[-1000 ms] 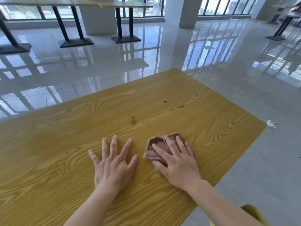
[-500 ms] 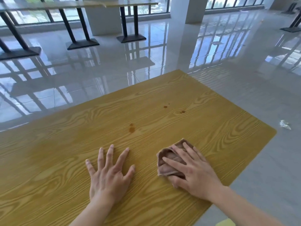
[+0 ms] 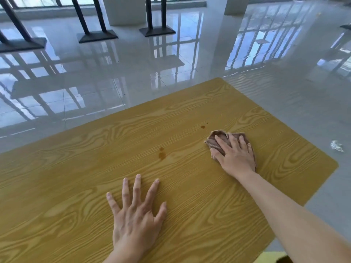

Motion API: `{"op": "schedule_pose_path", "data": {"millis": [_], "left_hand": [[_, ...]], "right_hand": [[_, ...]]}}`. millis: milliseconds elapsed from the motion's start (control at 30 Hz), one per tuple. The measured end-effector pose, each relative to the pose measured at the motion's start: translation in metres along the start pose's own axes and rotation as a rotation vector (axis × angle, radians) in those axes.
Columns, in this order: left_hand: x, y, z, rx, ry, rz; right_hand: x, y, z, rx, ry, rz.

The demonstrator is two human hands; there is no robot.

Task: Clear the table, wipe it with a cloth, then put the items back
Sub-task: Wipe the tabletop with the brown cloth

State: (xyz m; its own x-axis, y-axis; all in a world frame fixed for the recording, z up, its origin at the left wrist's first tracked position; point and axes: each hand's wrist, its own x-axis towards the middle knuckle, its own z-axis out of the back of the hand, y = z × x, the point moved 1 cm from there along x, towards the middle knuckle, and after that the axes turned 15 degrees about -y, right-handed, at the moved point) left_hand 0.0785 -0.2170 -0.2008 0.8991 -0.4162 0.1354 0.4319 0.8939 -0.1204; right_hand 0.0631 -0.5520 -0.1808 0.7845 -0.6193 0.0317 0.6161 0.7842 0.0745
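The yellow wood-grain table [image 3: 76,186] fills the lower part of the head view. My right hand [image 3: 234,156] presses a crumpled brown cloth [image 3: 213,139] flat against the tabletop towards the far right, fingers straight on top of it. My left hand [image 3: 135,215] rests flat on the wood near the front edge, fingers spread, holding nothing. A brown stain [image 3: 162,154] lies between the two hands, and smaller brown spots [image 3: 202,127] sit just left of the cloth.
Glossy grey floor tiles [image 3: 133,73] surround the table. Black table legs with flat bases [image 3: 97,36] stand at the back. A crumpled white scrap [image 3: 337,147] lies on the floor right of the table. Something yellow-green [image 3: 273,258] shows at the bottom right edge.
My right hand has slid the cloth away from me and to the right, over one brown spot. My left hand stayed flat on the table. The camera tilted further down.
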Motion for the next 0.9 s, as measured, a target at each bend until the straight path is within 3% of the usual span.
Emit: {"op": "schedule_pose_path", "data": {"millis": [133, 200, 267, 367, 433, 500, 633, 700, 900], "left_hand": [[0.001, -0.003, 0.015, 0.001, 0.053, -0.011], [0.001, -0.005, 0.019, 0.012, 0.097, 0.012], [0.002, -0.007, 0.023, 0.018, 0.109, 0.021], [0.001, -0.006, 0.023, 0.028, 0.113, 0.039], [0.001, -0.006, 0.021, 0.025, 0.098, 0.046], [0.002, -0.006, 0.02, 0.024, 0.081, 0.046], [0.0, -0.006, 0.017, 0.008, 0.03, 0.054], [-0.001, -0.004, 0.015, 0.006, 0.013, 0.048], [-0.001, -0.002, 0.011, -0.02, -0.068, 0.134]], "right_hand": [[-0.089, -0.001, 0.002, 0.024, -0.018, 0.308], [-0.091, -0.015, 0.003, 0.005, -0.005, 0.409], [-0.055, -0.028, 0.004, -0.016, -0.008, 0.327], [0.017, -0.024, 0.002, 0.011, 0.015, 0.006], [0.038, -0.004, -0.001, 0.024, 0.036, -0.093], [0.018, 0.015, -0.002, 0.003, 0.035, 0.052], [-0.081, -0.003, 0.005, 0.071, -0.006, 0.588], [-0.074, -0.026, 0.008, 0.042, 0.045, 0.659], [0.072, -0.007, 0.003, 0.016, 0.052, 0.197]]}}
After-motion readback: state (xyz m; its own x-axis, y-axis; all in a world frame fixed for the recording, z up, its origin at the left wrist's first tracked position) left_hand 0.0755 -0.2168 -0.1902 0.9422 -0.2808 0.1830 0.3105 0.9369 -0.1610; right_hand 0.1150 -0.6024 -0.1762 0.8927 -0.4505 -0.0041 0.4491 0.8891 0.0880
